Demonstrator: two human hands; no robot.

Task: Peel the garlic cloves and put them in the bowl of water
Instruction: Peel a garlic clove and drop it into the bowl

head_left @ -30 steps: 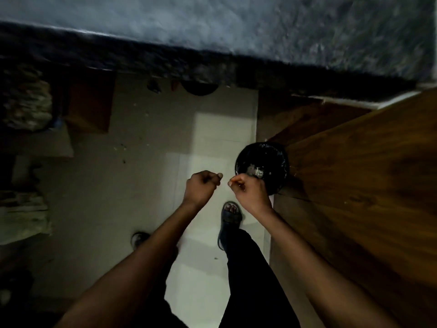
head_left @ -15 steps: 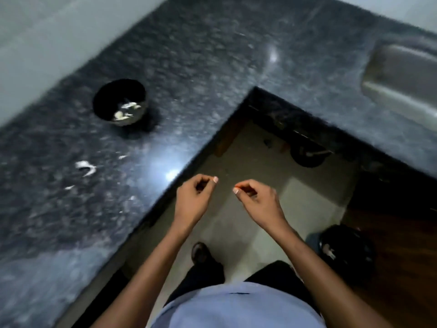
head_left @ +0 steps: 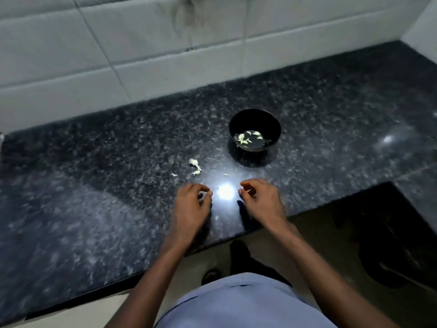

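Note:
A black bowl (head_left: 276, 129) of water stands on the dark granite counter (head_left: 94, 185), with several peeled garlic cloves (head_left: 244, 138) floating in it. A few pale garlic pieces (head_left: 195, 163) lie on the counter to the bowl's front left. My left hand (head_left: 190, 209) and my right hand (head_left: 262, 203) hover low over the counter's front part, just short of the garlic pieces and the bowl. Both have loosely curled fingers, and I see nothing held in either.
A white tiled wall (head_left: 142, 43) backs the counter. A bright light glare (head_left: 225, 191) sits between my hands. The counter's front edge steps back at the right, above a dark bin (head_left: 390, 263) on the floor. My foot (head_left: 238, 249) shows below the edge.
The view has swung from the floor and bin up to the counter. Both hands have moved from over the bin to above the counter and drawn farther apart.

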